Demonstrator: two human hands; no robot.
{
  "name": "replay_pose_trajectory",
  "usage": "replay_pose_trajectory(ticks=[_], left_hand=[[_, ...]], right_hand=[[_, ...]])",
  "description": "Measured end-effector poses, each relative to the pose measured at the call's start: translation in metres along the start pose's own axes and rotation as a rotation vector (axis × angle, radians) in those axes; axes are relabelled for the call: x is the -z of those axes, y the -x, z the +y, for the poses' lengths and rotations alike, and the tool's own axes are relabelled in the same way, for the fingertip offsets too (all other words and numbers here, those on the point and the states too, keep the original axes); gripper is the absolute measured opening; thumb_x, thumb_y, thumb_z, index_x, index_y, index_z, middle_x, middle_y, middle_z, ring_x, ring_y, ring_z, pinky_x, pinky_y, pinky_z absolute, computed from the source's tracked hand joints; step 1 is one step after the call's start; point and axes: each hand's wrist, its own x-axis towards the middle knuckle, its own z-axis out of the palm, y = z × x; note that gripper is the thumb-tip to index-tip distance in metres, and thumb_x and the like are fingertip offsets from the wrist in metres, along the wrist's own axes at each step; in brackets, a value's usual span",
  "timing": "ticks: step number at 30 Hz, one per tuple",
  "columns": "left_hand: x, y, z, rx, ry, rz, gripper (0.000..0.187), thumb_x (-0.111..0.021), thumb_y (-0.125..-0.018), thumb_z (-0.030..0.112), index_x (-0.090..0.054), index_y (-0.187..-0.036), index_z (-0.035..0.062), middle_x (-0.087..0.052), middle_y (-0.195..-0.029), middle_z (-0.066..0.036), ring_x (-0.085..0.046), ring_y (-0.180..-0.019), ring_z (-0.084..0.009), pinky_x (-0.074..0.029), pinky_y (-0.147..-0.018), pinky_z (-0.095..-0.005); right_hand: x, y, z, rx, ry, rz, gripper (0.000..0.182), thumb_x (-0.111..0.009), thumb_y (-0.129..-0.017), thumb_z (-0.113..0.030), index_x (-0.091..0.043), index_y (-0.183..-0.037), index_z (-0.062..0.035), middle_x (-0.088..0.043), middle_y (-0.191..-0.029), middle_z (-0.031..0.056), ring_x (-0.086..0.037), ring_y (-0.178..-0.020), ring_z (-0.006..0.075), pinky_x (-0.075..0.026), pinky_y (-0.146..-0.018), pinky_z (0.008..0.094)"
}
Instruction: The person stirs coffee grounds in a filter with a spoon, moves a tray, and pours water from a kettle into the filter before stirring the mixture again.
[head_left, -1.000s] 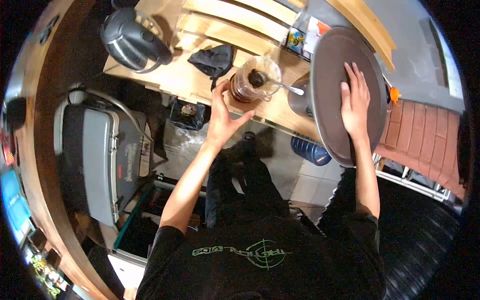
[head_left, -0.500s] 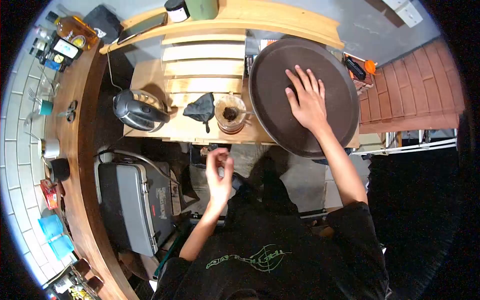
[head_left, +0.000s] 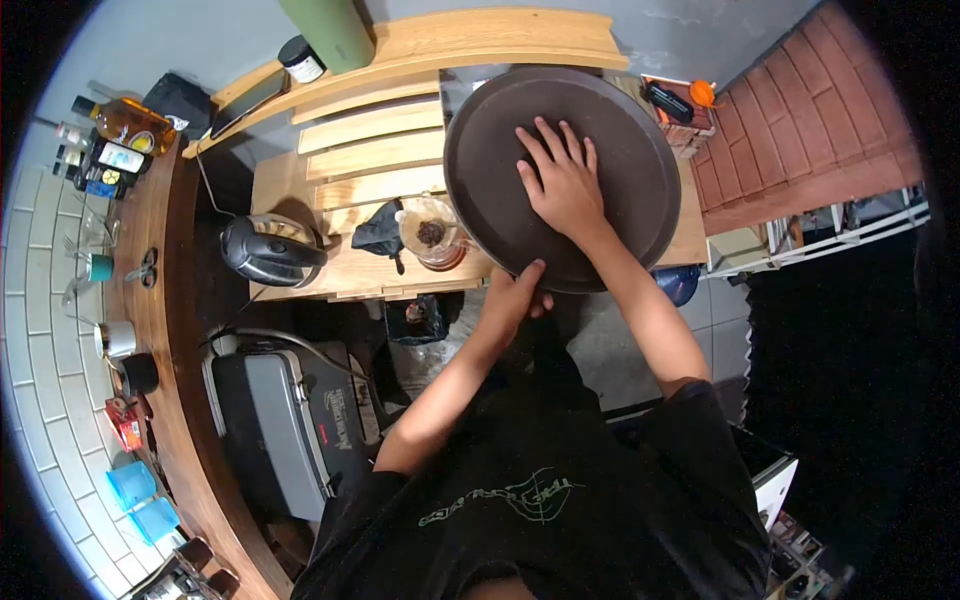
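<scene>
Tray: From my remote seat I see the round brown tray (head_left: 490, 185) at the right of the wooden table (head_left: 688, 235), its near rim showing past the table's front edge; what supports it underneath I cannot tell.
Right hand: I see the right hand (head_left: 567, 195) flat on the tray's upper face, fingers spread wide, a pose that would steady the broad surface.
Left hand: The left hand (head_left: 515, 292) is narrowed on the near-left rim, thumb on top and fingers apparently beneath, likely because the edge is easiest to pinch.
Glass server: The server (head_left: 440, 258) stands just left of the tray, a paper filter (head_left: 413, 228) of dark grounds above it, presumably to drain into it.
Kettle: The kettle (head_left: 265, 250) stands farther left, apart from both hands.
</scene>
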Motion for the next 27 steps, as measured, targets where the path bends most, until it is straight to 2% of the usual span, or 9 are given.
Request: replay_pose_trajectory(ticks=[1, 3, 6, 10, 12, 15, 20, 24, 27], left_hand=[[-0.003, 0.001, 0.0, 0.008, -0.005, -0.002, 0.035, -0.06, -0.098, 0.02, -0.048, -0.122, -0.003, -0.067, -0.09, -0.013, -0.061, -0.054, -0.0168, -0.042, -0.043, -0.0257], [-0.007, 0.005, 0.003, -0.077, 0.131, 0.031, 0.028, -0.059, -0.099, 0.017, -0.051, -0.115, -0.0046, -0.068, -0.09, -0.013, -0.064, -0.058, -0.0182, -0.049, -0.048, -0.0272], [-0.005, 0.003, -0.001, -0.1, 0.113, 0.031, 0.025, -0.058, -0.099, 0.014, -0.053, -0.115, -0.0042, -0.068, -0.091, -0.013, -0.065, -0.062, -0.0191, -0.054, -0.054, -0.0284], [-0.001, 0.0, -0.004, -0.096, 0.144, 0.007, 0.026, -0.058, -0.099, 0.014, -0.053, -0.117, -0.0037, -0.069, -0.092, -0.013, -0.066, -0.063, -0.019, -0.054, -0.054, -0.0282], [0.003, -0.002, -0.005, -0.023, 0.127, -0.042, 0.034, -0.058, -0.099, 0.012, -0.042, -0.127, 0.0002, -0.064, -0.102, -0.013, -0.063, -0.068, -0.0196, -0.053, -0.058, -0.0303], [-0.003, 0.002, -0.001, -0.006, 0.151, 0.0, 0.034, -0.058, -0.098, 0.011, -0.043, -0.127, 0.0007, -0.064, -0.103, -0.013, -0.063, -0.066, -0.0198, -0.052, -0.058, -0.0302], [-0.006, 0.003, 0.001, -0.024, 0.123, 0.071, 0.034, -0.06, -0.098, 0.011, -0.044, -0.126, 0.0004, -0.064, -0.104, -0.012, -0.063, -0.064, -0.0192, -0.052, -0.056, -0.0289], [-0.008, 0.002, 0.0, -0.087, 0.102, 0.062, 0.035, -0.061, -0.098, 0.016, -0.046, -0.124, -0.0005, -0.064, -0.104, -0.012, -0.063, -0.065, -0.017, -0.051, -0.055, -0.0276], [-0.007, -0.002, -0.002, -0.105, -0.036, 0.031, 0.042, -0.062, -0.1, 0.026, -0.047, -0.123, -0.0049, -0.064, -0.103, -0.014, -0.066, -0.072, -0.0177, -0.052, -0.058, -0.0273]], right_hand=[[-0.001, 0.0, 0.0, -0.001, 0.0, 0.013, 0.047, -0.051, -0.098, -0.037, -0.053, -0.142, -0.0201, -0.044, -0.151, 0.0124, -0.039, -0.138, 0.0405, -0.023, -0.113, 0.0641], [-0.001, 0.0, 0.0, 0.003, -0.011, 0.037, 0.047, -0.051, -0.098, -0.037, -0.053, -0.142, -0.02, -0.044, -0.15, 0.0128, -0.038, -0.139, 0.041, -0.024, -0.112, 0.0642], [0.002, -0.001, -0.001, 0.005, -0.002, 0.035, 0.047, -0.05, -0.098, -0.037, -0.052, -0.142, -0.0201, -0.044, -0.151, 0.0128, -0.037, -0.139, 0.0414, -0.024, -0.113, 0.0643], [0.005, -0.002, -0.002, 0.009, 0.007, 0.028, 0.048, -0.05, -0.098, -0.037, -0.051, -0.143, -0.0203, -0.044, -0.151, 0.0126, -0.036, -0.14, 0.0415, -0.023, -0.113, 0.0644], [0.007, -0.002, -0.002, 0.018, 0.023, 0.026, 0.048, -0.049, -0.098, -0.038, -0.05, -0.143, -0.0204, -0.043, -0.152, 0.0124, -0.035, -0.14, 0.041, -0.023, -0.113, 0.0639], [0.003, -0.001, 0.0, 0.0, -0.023, -0.037, 0.049, -0.048, -0.098, -0.038, -0.05, -0.144, -0.0203, -0.042, -0.153, 0.0122, -0.034, -0.141, 0.0406, -0.022, -0.114, 0.0631], [0.002, -0.001, 0.001, 0.005, -0.01, -0.026, 0.048, -0.051, -0.098, -0.037, -0.049, -0.143, -0.0234, -0.041, -0.153, 0.009, -0.035, -0.141, 0.037, -0.024, -0.114, 0.0616], [0.004, -0.009, 0.002, 0.013, -0.046, -0.074, 0.049, -0.051, -0.097, -0.036, -0.048, -0.144, -0.0224, -0.039, -0.154, 0.0097, -0.033, -0.142, 0.0377, -0.022, -0.114, 0.0619], [0.001, -0.016, 0.009, 0.055, -0.102, -0.082, 0.05, -0.053, -0.097, -0.036, -0.049, -0.144, -0.0215, -0.04, -0.154, 0.0105, -0.033, -0.142, 0.0387, -0.023, -0.114, 0.0626]])
